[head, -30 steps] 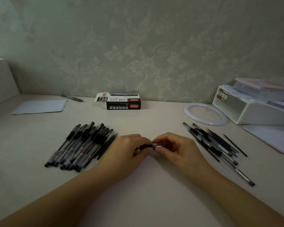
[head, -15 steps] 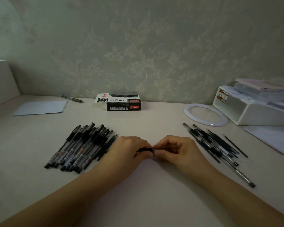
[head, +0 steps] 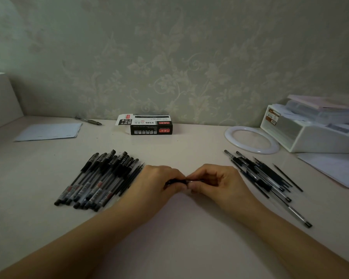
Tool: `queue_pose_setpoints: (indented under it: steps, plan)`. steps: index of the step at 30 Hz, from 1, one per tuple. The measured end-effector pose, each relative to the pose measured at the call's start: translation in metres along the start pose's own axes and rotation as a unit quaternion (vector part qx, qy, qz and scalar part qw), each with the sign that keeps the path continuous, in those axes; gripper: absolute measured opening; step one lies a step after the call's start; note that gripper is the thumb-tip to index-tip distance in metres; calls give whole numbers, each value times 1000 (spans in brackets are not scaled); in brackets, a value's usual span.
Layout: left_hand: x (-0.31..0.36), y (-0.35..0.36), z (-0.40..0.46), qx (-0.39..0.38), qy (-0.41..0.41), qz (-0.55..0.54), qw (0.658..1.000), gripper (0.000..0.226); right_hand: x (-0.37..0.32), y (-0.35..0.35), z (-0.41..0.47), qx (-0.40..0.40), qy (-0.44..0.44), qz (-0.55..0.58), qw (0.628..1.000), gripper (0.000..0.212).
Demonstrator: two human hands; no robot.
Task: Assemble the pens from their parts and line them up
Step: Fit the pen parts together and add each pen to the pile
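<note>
Both hands have closed in on each other since a second ago, so less of the silver tip shows between them. I see my left hand (head: 159, 183) and right hand (head: 214, 183) meeting knuckle to knuckle low over the table (head: 179, 228), each with fingers curled round 1 end of the pen (head: 176, 181). Only a short dark stretch of its barrel and a glint of metal show in the gap; the rest is buried under my fingers, and I cannot tell which part is being fitted.

Left of my hands lies the row of finished pens (head: 97, 178), slim clear plastic barrels with black caps and end plugs, packed side by side at a slant. Right of my hands sits the loose pile of parts (head: 260, 176): thin dark refills, clear tubes and black grips crossing one another, too tangled for me to count.

Against the floral-embossed wallpaper stands a black and white cardboard pen box (head: 151, 125) with 1 flap open. Further off I see a flat white ring (head: 252, 138), a glossy white plastic tray (head: 310, 133) stacked with papers and cut off at the right edge, a pale sheet of paper (head: 48, 131), and a lone pen (head: 89, 120) by the wall.
</note>
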State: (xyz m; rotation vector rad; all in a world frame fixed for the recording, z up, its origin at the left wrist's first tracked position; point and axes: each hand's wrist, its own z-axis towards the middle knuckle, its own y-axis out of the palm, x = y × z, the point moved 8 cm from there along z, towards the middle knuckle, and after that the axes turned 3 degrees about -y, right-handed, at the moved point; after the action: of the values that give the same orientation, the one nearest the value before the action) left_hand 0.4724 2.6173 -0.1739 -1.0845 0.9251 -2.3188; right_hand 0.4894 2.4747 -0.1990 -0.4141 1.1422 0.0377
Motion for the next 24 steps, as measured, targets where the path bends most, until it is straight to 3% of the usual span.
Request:
queue_pose_setpoints:
  steps: [10,14,19,24]
  plan:
    - [2,2,-1,21,20,53,998,14,-1,2,2,3,-18,-67,998,12]
    - [2,-22,-2,101,-11,95,990,13,-7,-13,1,79,-31,-140,986,18]
    - [-28,-68,-9,189,-151,185,953,17,-21,-59,-5,201,-38,-365,908,8]
    - [-65,-85,-21,163,-283,221,919,29,-12,-104,-13,209,102,-500,834,16]
